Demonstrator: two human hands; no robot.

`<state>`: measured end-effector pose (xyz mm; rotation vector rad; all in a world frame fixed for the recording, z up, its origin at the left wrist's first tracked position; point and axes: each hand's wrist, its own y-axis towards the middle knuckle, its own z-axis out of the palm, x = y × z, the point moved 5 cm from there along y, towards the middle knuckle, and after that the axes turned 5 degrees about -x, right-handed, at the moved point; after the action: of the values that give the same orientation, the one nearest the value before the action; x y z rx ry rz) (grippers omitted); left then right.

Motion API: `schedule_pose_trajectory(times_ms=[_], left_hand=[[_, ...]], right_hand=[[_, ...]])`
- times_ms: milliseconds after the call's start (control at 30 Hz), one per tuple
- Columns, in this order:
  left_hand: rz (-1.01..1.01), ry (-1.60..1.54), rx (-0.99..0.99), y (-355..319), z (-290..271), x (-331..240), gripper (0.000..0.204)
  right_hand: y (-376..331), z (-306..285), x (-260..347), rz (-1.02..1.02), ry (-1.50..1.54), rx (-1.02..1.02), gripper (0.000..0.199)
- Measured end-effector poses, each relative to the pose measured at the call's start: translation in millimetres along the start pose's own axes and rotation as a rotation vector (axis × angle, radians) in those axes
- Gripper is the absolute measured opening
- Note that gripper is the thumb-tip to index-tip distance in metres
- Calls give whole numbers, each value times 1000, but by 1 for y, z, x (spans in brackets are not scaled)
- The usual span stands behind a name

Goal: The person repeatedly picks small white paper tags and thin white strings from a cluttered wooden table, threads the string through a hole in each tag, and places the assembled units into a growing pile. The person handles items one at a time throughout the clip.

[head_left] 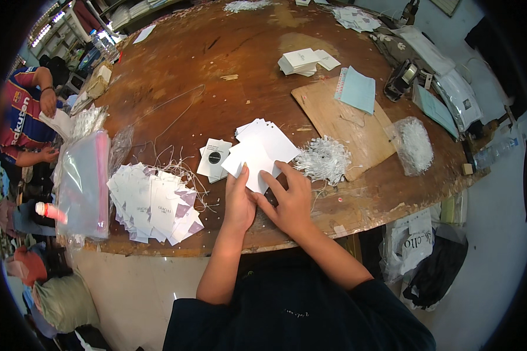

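Note:
Over the near middle of the wooden table, both hands are at a small fan of blank white cards. My left hand grips their lower edge, thumb on top and fingers beneath. My right hand holds the lower right edge between bent fingers and thumb. Behind the held cards, more white cards partly show. Left of them lies a small stack of cards with a black circle. A tangle of white tag strings sits to the right. Farther left is a heap of strung hang tags.
Clear plastic bags lie at the left edge, beside a person in a striped shirt. A brown board bears a light blue pad. Near it are a bag of white strings, a tape dispenser and stacked cards.

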<state>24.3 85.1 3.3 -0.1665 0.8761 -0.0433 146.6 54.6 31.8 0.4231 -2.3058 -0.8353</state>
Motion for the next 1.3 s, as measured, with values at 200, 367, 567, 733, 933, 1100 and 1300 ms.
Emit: schedule_pose_trajectory(times_ms=[200, 367, 567, 733, 933, 1100, 1300], left_hand=[[-8, -9, -44, 1, -3, 3, 42], [-11, -4, -57, 1, -3, 3, 42], [1, -3, -56, 0, -2, 1, 44], [51, -35, -73, 0, -5, -2, 46], [49, -55, -86, -2, -10, -4, 46], [22, -43, -127, -2, -12, -3, 48], [103, -27, -167, -4, -13, -11, 49]], right_hand=[[0, -1, 0, -3, -3, 17, 48], [0, -1, 0, -9, -4, 14, 48], [0, -4, 1, -7, 4, 10, 48], [7, -5, -24, 289, 84, -48, 43], [12, -1, -33, 375, -49, 61, 39], [16, 4, -23, 273, -62, 61, 38], [20, -23, -42, 171, -48, -82, 26]])
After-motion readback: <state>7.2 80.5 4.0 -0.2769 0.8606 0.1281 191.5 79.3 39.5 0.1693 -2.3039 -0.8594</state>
